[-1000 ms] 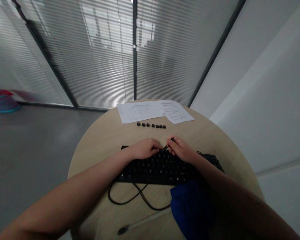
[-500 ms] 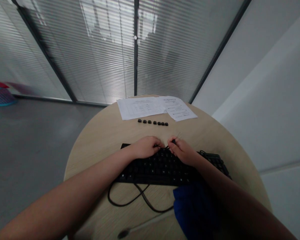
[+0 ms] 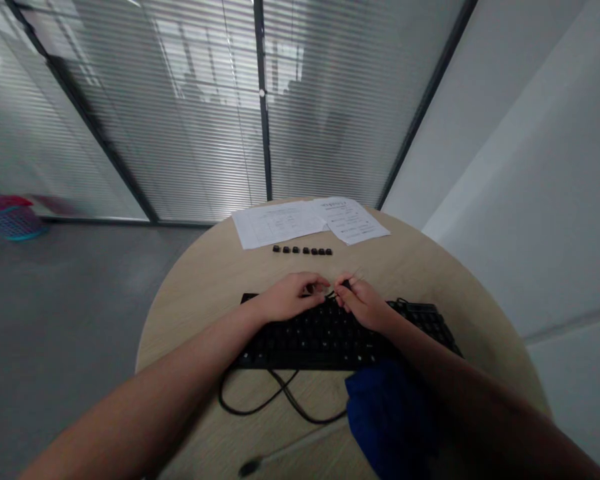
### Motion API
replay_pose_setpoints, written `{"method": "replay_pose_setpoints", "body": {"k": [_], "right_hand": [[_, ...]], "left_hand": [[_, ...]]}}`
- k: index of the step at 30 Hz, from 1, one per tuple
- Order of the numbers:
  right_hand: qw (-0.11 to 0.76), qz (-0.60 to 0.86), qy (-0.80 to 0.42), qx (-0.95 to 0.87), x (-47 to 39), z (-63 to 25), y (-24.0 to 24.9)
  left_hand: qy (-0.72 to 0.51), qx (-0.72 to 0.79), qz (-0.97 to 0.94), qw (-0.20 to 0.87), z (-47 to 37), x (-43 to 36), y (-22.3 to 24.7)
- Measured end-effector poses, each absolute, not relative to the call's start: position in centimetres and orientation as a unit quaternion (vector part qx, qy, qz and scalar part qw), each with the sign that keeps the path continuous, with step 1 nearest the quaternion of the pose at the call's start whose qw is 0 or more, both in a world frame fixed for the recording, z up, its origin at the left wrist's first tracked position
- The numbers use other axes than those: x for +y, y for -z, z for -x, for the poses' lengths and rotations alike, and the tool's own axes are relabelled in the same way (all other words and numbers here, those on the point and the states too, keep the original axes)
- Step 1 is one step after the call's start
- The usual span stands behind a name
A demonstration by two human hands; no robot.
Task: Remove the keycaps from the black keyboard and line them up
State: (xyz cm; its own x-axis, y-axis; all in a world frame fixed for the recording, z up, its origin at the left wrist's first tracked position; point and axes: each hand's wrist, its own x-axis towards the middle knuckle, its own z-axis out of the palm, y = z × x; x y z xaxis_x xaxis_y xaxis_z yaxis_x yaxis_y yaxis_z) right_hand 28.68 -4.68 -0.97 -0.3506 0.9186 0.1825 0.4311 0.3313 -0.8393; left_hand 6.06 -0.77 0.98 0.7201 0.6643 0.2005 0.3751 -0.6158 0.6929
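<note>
A black keyboard (image 3: 310, 343) lies across the table under both my hands. My left hand (image 3: 297, 293) rests over its upper middle, thumb and index finger apart; I cannot make out anything held between them. Just to the right, my right hand (image 3: 363, 301) is closed around a small keycap puller (image 3: 347, 284) with a black handle. Thin wires stick out past the fingers on its far side, and a dark end points toward my left fingertips. Beyond the hands, several loose black keycaps (image 3: 306, 251) stand in a row. Part of the keyboard is hidden by my hands and right forearm.
Printed paper sheets (image 3: 285, 223) lie at the far edge of the round wooden table (image 3: 190, 287). A black cable (image 3: 250, 412) loops in front of the keyboard, near a blue cloth (image 3: 380, 417) and a brush-like stick (image 3: 290, 445). A basket (image 3: 17, 223) stands on the floor at left.
My left thumb and index finger have parted and drawn slightly away from the puller's end. My right hand keeps its hold almost in place. The head view has shifted a little.
</note>
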Motion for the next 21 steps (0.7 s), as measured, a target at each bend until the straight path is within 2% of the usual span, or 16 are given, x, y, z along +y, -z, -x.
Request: {"method": "replay_pose_setpoints", "body": {"k": [7, 17, 21], "right_hand": [[0.432, 0.443, -0.453, -0.642, -3.9, -28.4, 1.3], [0.436, 0.408, -0.443, -0.669, -4.2, -28.0, 1.2], [0.504, 0.428, -0.433, -0.613, -4.0, -27.9, 1.2]], "left_hand": [[-0.246, 0.313, -0.867, 0.299, -6.2, -1.3, -1.4], [-0.230, 0.360, -0.846, 0.319, -6.3, -1.7, -1.9], [-0.248, 0.389, -0.825, 0.325, -5.2, -0.4, -2.0]]}}
